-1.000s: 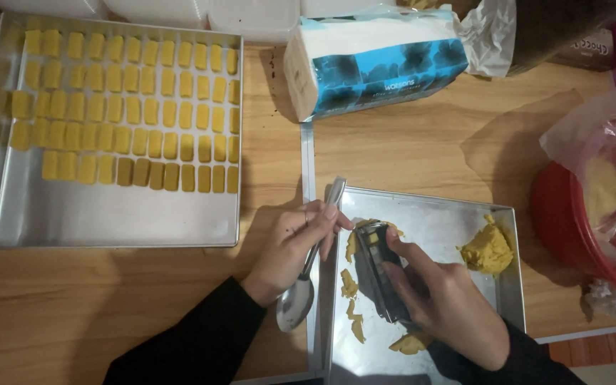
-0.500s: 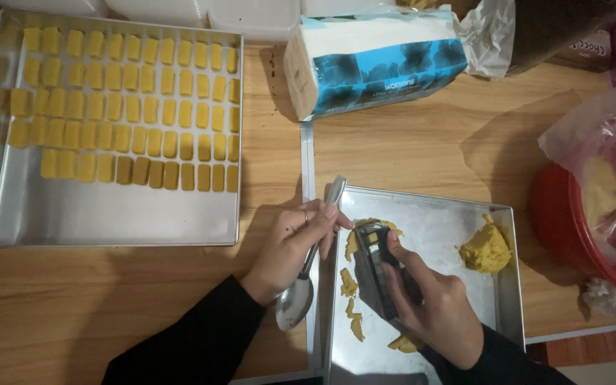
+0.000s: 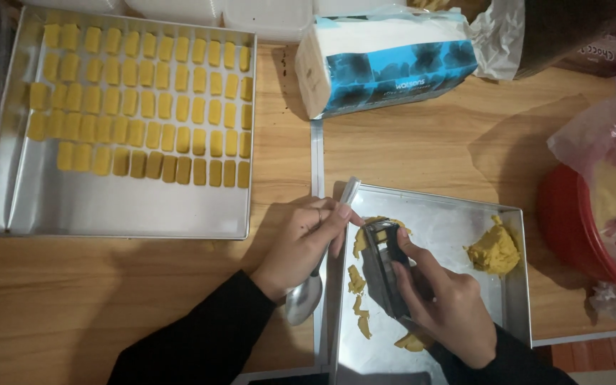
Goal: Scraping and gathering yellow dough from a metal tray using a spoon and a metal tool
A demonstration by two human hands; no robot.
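A dark metal dough press (image 3: 385,274) is held tilted over the small steel tray (image 3: 511,299), its upper end set against a flattened patch of yellow dough (image 3: 368,235) near the tray's top-left corner. The right hand (image 3: 445,306) is wrapped round the press, fingers closed firmly on its body. A metal spoon (image 3: 306,298) is gripped in the left hand (image 3: 301,246), fingers curled shut on the handle, whose tip points toward the press mouth; the bowl lies low over the table edge. For a clean piece, the press is best kept steady and the spoon drawn squarely across its mouth. Dough scraps (image 3: 356,296) are scattered beside the press; a larger lump (image 3: 495,249) sits apart at the right. Rows of cut yellow pieces (image 3: 144,107) are laid in the large tray (image 3: 115,210). A tissue pack (image 3: 390,68) and a red bowl (image 3: 572,221) stand further off.
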